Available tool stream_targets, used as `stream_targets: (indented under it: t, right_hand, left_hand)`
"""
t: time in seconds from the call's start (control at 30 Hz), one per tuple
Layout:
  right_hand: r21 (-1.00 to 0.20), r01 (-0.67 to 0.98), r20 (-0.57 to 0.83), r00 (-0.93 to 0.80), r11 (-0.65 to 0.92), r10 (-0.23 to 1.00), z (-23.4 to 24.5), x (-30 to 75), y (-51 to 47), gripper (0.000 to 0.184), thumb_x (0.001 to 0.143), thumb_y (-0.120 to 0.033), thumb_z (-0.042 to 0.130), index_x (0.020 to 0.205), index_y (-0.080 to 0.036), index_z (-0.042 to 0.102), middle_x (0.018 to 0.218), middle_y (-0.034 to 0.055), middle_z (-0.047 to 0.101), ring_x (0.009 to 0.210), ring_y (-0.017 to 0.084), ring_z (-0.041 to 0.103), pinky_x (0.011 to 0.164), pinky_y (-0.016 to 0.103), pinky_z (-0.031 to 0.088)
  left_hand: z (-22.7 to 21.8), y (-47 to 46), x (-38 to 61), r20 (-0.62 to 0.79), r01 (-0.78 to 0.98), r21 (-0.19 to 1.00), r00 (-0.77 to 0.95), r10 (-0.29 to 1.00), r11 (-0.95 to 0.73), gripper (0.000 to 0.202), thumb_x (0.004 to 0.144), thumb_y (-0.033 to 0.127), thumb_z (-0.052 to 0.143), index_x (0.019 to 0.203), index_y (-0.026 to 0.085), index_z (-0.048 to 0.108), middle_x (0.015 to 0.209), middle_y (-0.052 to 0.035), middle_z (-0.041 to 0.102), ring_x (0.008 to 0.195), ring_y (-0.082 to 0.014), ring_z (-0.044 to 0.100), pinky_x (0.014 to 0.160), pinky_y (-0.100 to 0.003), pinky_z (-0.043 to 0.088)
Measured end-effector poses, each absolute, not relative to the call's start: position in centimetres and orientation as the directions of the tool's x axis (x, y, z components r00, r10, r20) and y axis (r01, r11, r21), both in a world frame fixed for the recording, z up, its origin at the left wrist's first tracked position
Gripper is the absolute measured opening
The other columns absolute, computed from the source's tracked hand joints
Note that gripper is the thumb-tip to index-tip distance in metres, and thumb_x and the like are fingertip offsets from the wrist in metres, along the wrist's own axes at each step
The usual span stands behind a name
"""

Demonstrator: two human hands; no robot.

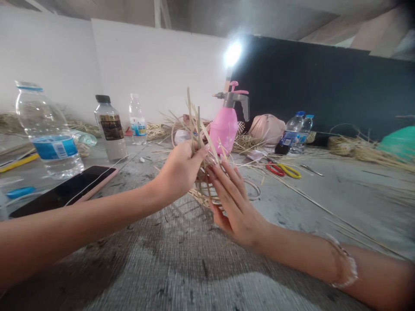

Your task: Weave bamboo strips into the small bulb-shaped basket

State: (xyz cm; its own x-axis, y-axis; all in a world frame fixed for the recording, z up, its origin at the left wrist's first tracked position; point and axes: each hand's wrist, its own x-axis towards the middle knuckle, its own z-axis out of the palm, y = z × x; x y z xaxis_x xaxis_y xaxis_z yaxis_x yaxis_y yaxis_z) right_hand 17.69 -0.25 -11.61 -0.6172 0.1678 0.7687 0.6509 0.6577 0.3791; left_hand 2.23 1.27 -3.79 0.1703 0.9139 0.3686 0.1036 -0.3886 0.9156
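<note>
A small woven bamboo basket [202, 198] is held just above the table in the middle of the view, with loose strips [199, 121] standing up from its top. My left hand [181, 166] is closed on the strips at the basket's upper left edge, thumb pointing right. Against the right side lies my right hand [236, 203], its fingers long over the weave and its thumb lower down, gripping the basket. Both hands cover much of the weave. Behind them stands a pink spray bottle [223, 127].
On the left are a large water bottle [48, 129], a dark-labelled bottle [110, 129] and a phone [65, 190]. Red-and-yellow-handled scissors [285, 169] lie to the right, near loose bamboo strips [324, 207]. Further bottles [292, 129] and a green object [400, 142] stand behind.
</note>
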Motion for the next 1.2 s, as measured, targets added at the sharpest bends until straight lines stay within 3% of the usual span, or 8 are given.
stream_targets:
  t: [0.47,0.8,1.03,1.2]
  right_hand:
    - [0.383,0.634,0.745,-0.642,0.672,0.182,-12.0,18.0,0.3,0.068,0.083,-0.007,0.036,0.146,-0.001,0.012,0.143,0.0252,0.037,0.142,0.035,0.015,0.104,0.062,0.035]
    - [0.432,0.685,0.789,-0.602,0.587,0.123,-11.0,17.9,-0.5,0.052,0.084,-0.022,0.056,0.129,0.001,0.044,0.128,0.0249,0.055,0.134,0.037,0.034,0.103,0.062,0.035]
    - [0.391,0.694,0.817,-0.564,0.604,0.118,-11.0,17.7,-0.8,0.054,0.082,-0.012,0.049,0.134,-0.002,0.04,0.129,0.0213,0.055,0.135,0.032,0.034,0.105,0.059,0.035]
    - [0.395,0.71,0.829,-0.549,0.583,0.106,-11.0,17.5,-0.8,0.05,0.082,-0.017,0.055,0.128,-0.002,0.046,0.125,0.0204,0.058,0.13,0.031,0.04,0.105,0.057,0.036]
  left_hand:
    - [-3.9,1.4,2.8,0.29,0.003,0.956,0.149,0.945,-0.293,0.026,0.092,0.013,0.043,0.066,0.015,0.047,0.049,0.0073,0.048,0.041,-0.0023,0.045,0.041,-0.012,0.035]
    - [-3.4,0.5,3.2,0.265,-0.059,0.964,0.159,0.951,-0.259,0.025,0.091,0.015,0.043,0.069,0.015,0.054,0.059,0.0032,0.06,0.051,-0.006,0.054,0.048,-0.014,0.044]
    - [-3.7,0.4,3.1,0.326,-0.121,0.944,0.187,0.927,-0.307,0.022,0.09,0.018,0.045,0.071,0.014,0.056,0.06,0.003,0.058,0.054,-0.0064,0.054,0.051,-0.014,0.045]
    - [-3.5,0.1,3.2,0.312,-0.097,0.949,0.171,0.935,-0.299,0.022,0.091,0.018,0.045,0.071,0.014,0.056,0.059,0.0029,0.058,0.054,-0.0057,0.053,0.051,-0.013,0.043]
